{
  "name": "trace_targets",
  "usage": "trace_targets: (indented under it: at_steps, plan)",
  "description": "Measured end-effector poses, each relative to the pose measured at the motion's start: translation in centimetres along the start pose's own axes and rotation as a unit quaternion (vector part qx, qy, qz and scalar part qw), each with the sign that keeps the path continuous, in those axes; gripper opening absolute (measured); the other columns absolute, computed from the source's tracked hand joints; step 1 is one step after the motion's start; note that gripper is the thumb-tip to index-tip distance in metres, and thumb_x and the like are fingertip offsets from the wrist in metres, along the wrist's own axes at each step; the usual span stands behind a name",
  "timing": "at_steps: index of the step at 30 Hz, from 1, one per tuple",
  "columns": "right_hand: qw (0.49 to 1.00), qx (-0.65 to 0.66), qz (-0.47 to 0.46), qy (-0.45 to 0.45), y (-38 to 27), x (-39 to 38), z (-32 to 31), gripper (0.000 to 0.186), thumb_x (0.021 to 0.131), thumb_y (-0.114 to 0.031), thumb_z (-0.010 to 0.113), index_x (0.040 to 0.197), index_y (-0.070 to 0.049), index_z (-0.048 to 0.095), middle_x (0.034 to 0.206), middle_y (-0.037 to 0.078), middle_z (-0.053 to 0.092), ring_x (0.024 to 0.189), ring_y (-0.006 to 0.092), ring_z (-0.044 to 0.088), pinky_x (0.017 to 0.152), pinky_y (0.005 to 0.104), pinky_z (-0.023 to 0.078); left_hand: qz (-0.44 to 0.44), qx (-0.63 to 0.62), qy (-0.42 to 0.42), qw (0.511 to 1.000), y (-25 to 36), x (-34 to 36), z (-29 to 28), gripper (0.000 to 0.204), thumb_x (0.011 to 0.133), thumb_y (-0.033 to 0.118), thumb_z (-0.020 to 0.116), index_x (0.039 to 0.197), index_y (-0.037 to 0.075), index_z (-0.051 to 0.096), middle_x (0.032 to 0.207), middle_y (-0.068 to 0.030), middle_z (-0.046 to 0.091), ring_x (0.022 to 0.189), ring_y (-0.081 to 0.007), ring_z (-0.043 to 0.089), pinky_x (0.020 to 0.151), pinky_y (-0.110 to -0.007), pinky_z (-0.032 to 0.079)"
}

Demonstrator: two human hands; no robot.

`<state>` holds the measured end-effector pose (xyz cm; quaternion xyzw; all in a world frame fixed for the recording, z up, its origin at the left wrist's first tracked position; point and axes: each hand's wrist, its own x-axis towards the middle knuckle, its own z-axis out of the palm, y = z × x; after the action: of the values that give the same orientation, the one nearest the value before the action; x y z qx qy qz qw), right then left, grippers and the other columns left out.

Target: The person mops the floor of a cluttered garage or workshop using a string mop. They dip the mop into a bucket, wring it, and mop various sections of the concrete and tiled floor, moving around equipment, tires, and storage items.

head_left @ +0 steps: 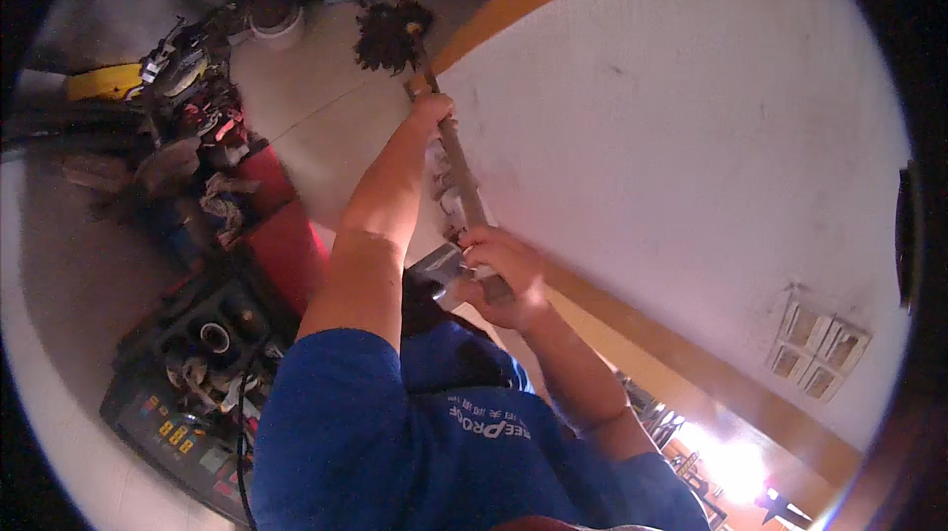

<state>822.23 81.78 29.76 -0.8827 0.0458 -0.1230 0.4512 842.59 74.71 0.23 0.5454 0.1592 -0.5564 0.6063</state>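
Both of my hands grip the long wooden handle [461, 170] of a mop. My left hand [432, 111] is closed around it farther ahead, close to the dark, stringy mop head [387, 35]. Nearer my body, my right hand [504, 269] wraps the handle close to its near end. The mop head rests on or just over the pale floor [306, 67], beside the foot of the wall; I cannot tell whether it touches. A grey, flat-faced object [434, 269] shows just left of my right hand, its kind unclear.
A white wall [671, 116] with an orange band [632, 324] runs along the right, carrying switch or socket plates [818, 348]. At left stands a red cabinet [281, 245] beside a dark machine with a control panel [183, 432]. Cluttered tools and a white bucket [278, 29] lie beyond.
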Motion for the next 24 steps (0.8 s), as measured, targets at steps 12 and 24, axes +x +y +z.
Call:
trace_targets:
  at_steps: [12,24]
  plan:
    - [0.972,0.175,0.154,0.04,-4.8,-31.5,-9.3,0.045,0.072,-0.045,0.072,0.078,-0.002,0.059,0.093,0.019,0.061,0.082,0.0313,0.062,0.072,0.0351,0.049,-0.118,0.203,0.022,0.972,-23.8,-12.7,-0.2,0.011,0.07,0.005,0.053,0.073,0.008,0.042,0.059,-0.0055,0.04,0.049,-0.0187,0.047,0.046,-0.039,0.044]
    - [0.932,0.12,0.291,0.18,-13.2,-59.6,-18.4,0.062,0.069,-0.063,0.063,0.066,-0.002,0.058,0.081,0.02,0.064,0.069,0.0271,0.064,0.063,0.0322,0.05,-0.252,0.429,-0.059,0.865,-54.3,-23.7,10.8,0.028,0.077,0.028,0.051,0.087,0.002,0.055,0.067,-0.0121,0.052,0.051,-0.0208,0.052,0.048,-0.041,0.051]
